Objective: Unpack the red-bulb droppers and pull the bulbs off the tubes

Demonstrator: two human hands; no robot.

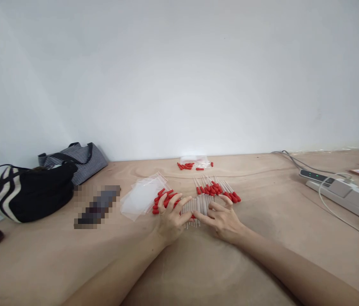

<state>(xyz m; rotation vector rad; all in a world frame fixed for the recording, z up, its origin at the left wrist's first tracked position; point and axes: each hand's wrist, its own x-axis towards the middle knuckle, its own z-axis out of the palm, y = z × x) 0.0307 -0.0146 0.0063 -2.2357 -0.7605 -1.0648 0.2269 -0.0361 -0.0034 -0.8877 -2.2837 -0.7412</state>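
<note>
My left hand (172,219) is bent over the edge of a pile of red rubber bulbs (160,203). Its thumb tip points inward at a small red bulb that shows just below the fingertips. My right hand (223,219) meets it from the other side, index finger stretched to the same spot, other fingers curled; what it pinches is hidden. Under and between the hands lies a row of clear thin tubes (202,205), their lower ends sticking out below the fingers. Just beyond, droppers with red bulbs (213,188) lie in a bunch, tubes pointing away.
Clear zip bags (144,193) lie left of the bulbs. Near the wall sits another bag (195,160) with loose red bulbs. A blurred dark item (98,208), a black bag (39,193) and a striped bag (86,159) are at left; a power strip (348,199) with cables is at right.
</note>
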